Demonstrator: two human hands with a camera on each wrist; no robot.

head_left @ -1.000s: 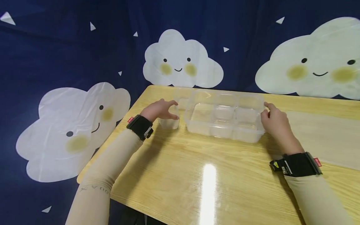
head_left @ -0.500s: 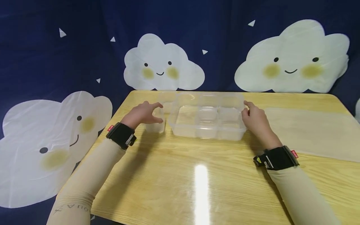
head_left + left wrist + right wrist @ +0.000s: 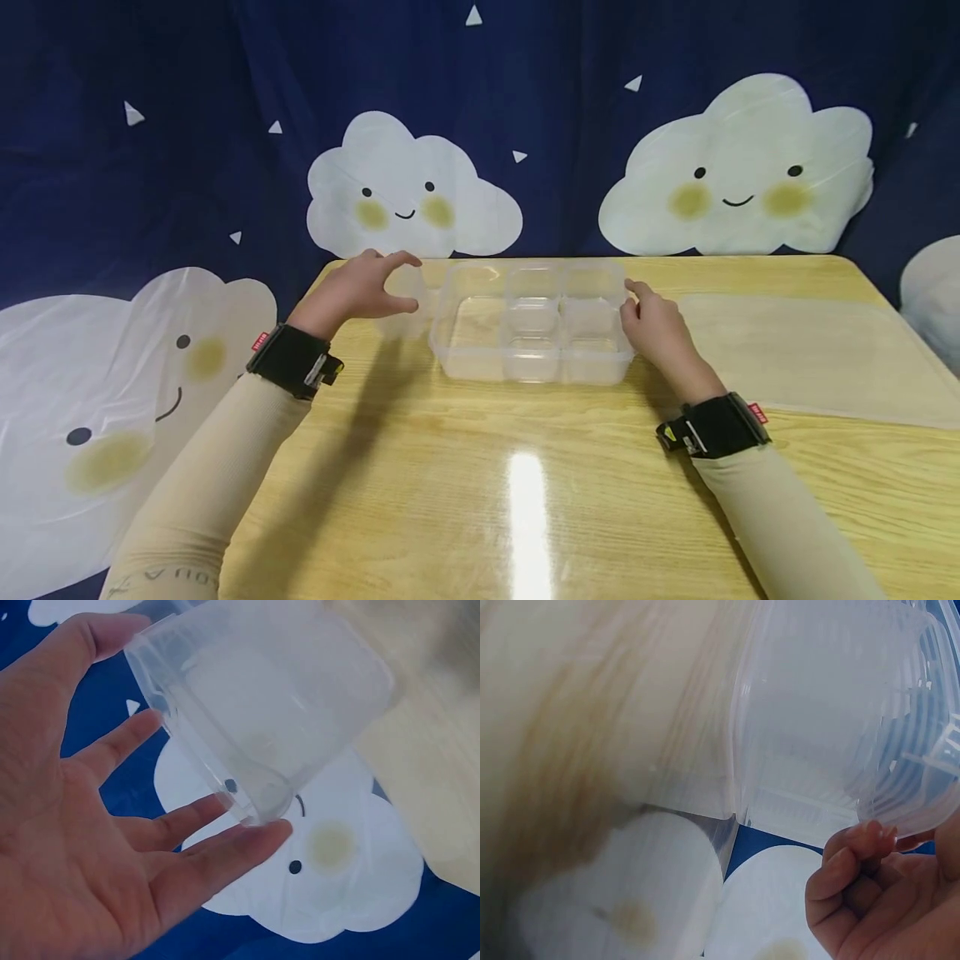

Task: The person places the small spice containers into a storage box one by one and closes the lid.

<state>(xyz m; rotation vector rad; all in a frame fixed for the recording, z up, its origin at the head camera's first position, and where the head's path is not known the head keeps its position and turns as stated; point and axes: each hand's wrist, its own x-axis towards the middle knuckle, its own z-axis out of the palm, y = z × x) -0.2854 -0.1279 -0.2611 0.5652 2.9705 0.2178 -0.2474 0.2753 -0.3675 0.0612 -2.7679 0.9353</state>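
A small clear plastic container (image 3: 401, 315) is at the far left of the table, just left of a large clear divided tray (image 3: 525, 368). My left hand (image 3: 360, 287) grips it between thumb and fingertips. In the left wrist view the small container (image 3: 262, 697) is tilted, with my left hand (image 3: 90, 847) spread round it. My right hand (image 3: 656, 325) holds the tray's right rim. In the right wrist view the curled fingertips (image 3: 862, 844) of my right hand (image 3: 885, 900) touch the edge of the tray (image 3: 832, 712).
The yellow wooden table (image 3: 525, 483) has a flat clear sheet or lid (image 3: 810, 350) lying on its right side. A dark blue cloth with white clouds (image 3: 408, 200) hangs behind and to the left, close to the table's far edge.
My left hand has taken the small container between thumb and fingers and tipped it. My right hand stays on the tray's right rim. The head view has shifted.
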